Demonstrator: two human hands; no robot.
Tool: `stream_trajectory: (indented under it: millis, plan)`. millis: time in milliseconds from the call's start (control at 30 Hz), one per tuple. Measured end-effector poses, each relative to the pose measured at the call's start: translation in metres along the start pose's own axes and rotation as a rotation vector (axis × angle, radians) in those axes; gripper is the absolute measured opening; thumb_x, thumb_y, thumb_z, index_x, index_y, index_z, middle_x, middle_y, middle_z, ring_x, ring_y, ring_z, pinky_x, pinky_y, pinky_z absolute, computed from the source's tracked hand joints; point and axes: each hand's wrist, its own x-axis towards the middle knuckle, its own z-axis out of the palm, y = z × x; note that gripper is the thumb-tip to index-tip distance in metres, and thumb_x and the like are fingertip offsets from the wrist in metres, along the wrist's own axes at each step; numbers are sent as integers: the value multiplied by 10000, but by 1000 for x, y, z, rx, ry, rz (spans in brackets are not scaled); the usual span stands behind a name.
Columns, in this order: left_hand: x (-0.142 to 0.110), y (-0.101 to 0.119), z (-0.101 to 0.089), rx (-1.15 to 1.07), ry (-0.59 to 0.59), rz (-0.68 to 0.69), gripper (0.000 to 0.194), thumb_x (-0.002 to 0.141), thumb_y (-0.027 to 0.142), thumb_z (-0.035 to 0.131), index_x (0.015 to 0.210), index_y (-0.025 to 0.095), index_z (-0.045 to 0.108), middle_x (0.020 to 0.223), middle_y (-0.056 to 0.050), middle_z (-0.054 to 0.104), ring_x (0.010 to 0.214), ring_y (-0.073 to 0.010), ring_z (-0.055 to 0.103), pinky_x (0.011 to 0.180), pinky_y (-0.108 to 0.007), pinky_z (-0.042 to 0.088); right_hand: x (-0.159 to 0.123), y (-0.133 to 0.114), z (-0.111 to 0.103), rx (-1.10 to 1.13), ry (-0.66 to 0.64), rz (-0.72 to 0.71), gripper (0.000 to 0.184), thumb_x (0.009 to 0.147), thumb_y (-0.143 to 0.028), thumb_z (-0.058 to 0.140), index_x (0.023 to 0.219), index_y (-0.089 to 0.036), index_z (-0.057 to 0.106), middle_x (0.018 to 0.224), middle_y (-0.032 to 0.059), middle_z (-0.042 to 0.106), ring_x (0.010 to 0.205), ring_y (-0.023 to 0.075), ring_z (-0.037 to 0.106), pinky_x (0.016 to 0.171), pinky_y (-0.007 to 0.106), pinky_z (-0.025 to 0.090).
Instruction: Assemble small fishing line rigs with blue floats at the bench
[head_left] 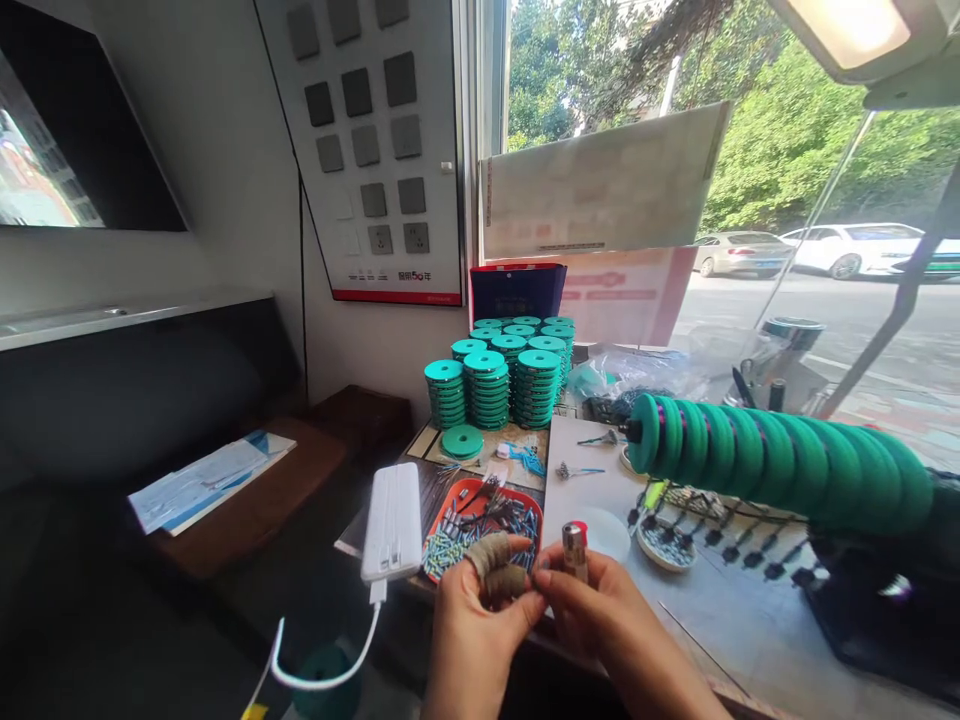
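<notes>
My left hand [480, 620] is closed in a pinch, two of its fingers wrapped in tan tape. Whatever lies between its fingertips is too small to make out. My right hand [611, 605] is closed around a lighter [574, 552] with a metal and red top, held upright. The fingertips of both hands meet above the table's front edge. Just beyond my left hand is a red tray [535, 515], filled with many small blue, green and dark metal pieces. A whitish round dish [609, 535] lies behind my right hand.
Green spools [487, 390] stand stacked at the back. A row of green spools on a rod [772, 455] extends at right, dark clips hanging below. A small bowl of beads [667, 548] sits beneath. A white power bank [393, 520] with a cable is at left; a thin rod [705, 645] lies right.
</notes>
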Motion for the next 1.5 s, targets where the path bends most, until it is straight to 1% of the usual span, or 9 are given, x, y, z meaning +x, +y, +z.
stream_trajectory:
  millis: [200,433,600,867,933,1033,1100,1300,1500]
  plan:
    - [-3,6,-2,-21,-39,-15,357,516,156,783,847,155,650,621,-15,667,602,-165,631,604,-238,496,-1,-5,0,-132,8,-9,295,480,-338,805,605,-160,605,465,-42,539,430,99,494,483,229,428]
    - [0,-2,-3,-222,-7,-48,354,509,184,806,816,164,631,547,28,619,512,-102,571,523,-182,458,-1,0,-1,-23,28,-20,415,381,-360,848,667,-162,621,516,-10,611,462,113,541,554,265,463]
    - [-1,-7,-4,-207,-6,-24,361,528,177,791,848,162,623,561,22,616,522,-107,567,523,-190,453,2,14,-10,-50,84,-44,404,433,-411,826,668,-143,636,393,-42,529,313,68,411,387,211,354]
    - [-5,3,1,-97,-1,-38,347,543,134,752,859,151,610,607,-3,655,598,-137,601,590,-223,466,4,15,-6,83,43,-52,318,433,-339,839,587,-152,633,525,6,625,497,145,582,573,304,482]
    - [-4,8,1,-104,-14,-49,333,549,134,745,854,151,612,615,-7,666,604,-142,611,598,-228,472,3,8,-4,49,47,-53,313,444,-347,833,593,-148,642,504,1,610,475,131,565,507,260,456]
    - [2,18,-4,-117,4,-22,302,550,129,742,827,155,625,575,24,649,544,-103,587,558,-185,458,-2,-6,-5,-78,115,-88,374,453,-385,818,677,-126,666,430,-46,516,345,59,420,359,180,309]
    - [7,24,-11,-115,44,30,291,550,109,738,817,159,634,556,46,632,525,-72,564,547,-147,442,-6,-15,-8,-150,163,-135,411,462,-403,806,720,-116,666,431,-66,475,324,33,345,338,168,255]
    - [12,24,-24,-102,64,50,291,561,76,730,825,154,635,550,64,616,516,-42,542,534,-109,429,-14,-21,-19,-312,245,-212,374,517,-458,763,630,-131,618,434,-61,442,371,50,360,372,182,279]
    - [-3,14,-15,-203,36,-46,326,565,103,749,854,168,613,567,43,648,527,-81,595,555,-165,481,-10,-10,-3,-398,157,-77,451,484,-506,751,707,-121,676,395,-66,419,346,44,303,370,192,213]
